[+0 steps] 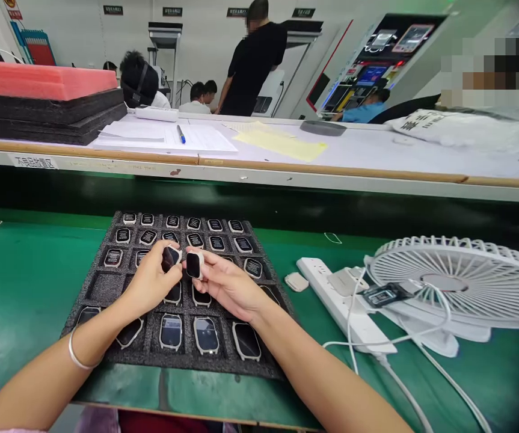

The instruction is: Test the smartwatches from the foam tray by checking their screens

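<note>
Gripping a smartwatch (172,257) here, pinched between thumb and fingers of the left hand (156,276), dark screen facing up. Across to the right hand (230,284), closed at the fingertips on a small white device (193,265) with a black face, just beside the watch; touching or barely apart, impossible to tell. Both held up over the middle of a black foam tray (104,286), lying close to the near edge of the green workbench (24,282).

Down in the tray, rows of more watches (171,331), screens up, lit with pale lines of text toward the far edge, darker along the near edge, partly hidden under hands and forearms. Around the left wrist, a silver bangle (73,353).

Off the tray's right edge, a white power strip (364,328) set aslant, with a pale adapter (296,281) just beside its far end. Farther right, a white fan (489,285), with a small black meter (383,295) near its left side. Up beyond the workbench's far edge, on a shelf (358,150): papers (137,131), a blue pen (181,134), a yellow sheet (281,143), and toward the left end, a pink foam slab (42,81) stacked on black foam.
</note>
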The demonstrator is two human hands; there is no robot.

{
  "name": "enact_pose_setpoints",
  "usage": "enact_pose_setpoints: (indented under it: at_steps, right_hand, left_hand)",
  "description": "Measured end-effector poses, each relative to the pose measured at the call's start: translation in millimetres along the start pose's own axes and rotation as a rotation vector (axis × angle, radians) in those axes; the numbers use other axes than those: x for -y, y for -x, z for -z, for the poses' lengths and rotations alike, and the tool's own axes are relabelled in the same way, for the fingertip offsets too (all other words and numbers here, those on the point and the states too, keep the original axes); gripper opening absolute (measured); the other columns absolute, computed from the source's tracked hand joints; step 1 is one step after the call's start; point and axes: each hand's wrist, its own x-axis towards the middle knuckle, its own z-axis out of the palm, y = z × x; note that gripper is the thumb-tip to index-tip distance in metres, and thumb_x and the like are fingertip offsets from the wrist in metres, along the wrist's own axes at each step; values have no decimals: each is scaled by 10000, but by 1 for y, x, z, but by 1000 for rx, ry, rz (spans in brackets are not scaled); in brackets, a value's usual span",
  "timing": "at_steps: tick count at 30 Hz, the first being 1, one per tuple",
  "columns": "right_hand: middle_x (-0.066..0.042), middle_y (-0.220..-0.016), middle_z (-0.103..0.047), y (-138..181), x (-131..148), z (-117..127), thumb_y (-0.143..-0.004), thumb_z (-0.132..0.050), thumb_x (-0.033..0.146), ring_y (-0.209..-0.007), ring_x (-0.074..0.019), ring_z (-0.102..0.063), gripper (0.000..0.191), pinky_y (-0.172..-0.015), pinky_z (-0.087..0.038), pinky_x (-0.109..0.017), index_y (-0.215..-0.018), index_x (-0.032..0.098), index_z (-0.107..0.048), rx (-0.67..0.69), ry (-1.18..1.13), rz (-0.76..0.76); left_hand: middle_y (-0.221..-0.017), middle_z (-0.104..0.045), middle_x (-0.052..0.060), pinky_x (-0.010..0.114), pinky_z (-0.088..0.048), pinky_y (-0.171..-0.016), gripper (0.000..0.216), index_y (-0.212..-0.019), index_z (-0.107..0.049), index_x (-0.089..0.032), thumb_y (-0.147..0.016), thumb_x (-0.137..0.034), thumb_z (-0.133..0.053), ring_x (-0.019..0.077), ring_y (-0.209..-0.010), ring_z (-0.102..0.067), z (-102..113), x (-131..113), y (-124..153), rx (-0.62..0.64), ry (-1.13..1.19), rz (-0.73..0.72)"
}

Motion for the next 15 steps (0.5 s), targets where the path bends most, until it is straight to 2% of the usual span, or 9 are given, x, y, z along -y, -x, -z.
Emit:
enact_pose_setpoints:
  at_steps: [5, 10, 15]
  right_hand:
    - [-28, -875, -634, 5, -4, -5, -773, -802, 327, -716, -131, -584, 504, -651, -430, -265, -1243, 218, -654, 13, -56, -60]
    - [-22, -842, -641, 5, -5, -4, -762, -805, 309, -709, -132, -598, 488, -645, -428, -257, -1220, 220, -660, 21, -109, -78]
    - [-34, -955, -668, 6, -3, -4, -773, -783, 297, -695, -125, -590, 487, -646, -442, -267, -1233, 239, -634, -14, -81, -47]
  left_hand:
    - [-923, -616, 10, 285, -454, -726, 394, -1155, -527, -206, -781, -307, -597, 159, -802, -587, -2, 3, 4, -19, 26, 51]
    - [-958, -638, 22, 273, -458, -702, 381, -1144, -545, -195, -786, -306, -611, 148, -779, -588, -4, 4, 5, -35, 63, 55]
    - [-903, -647, 16, 269, -459, -676, 345, -1107, -569, -193, -788, -317, -613, 144, -742, -588, -5, 3, 7, -64, 60, 36]
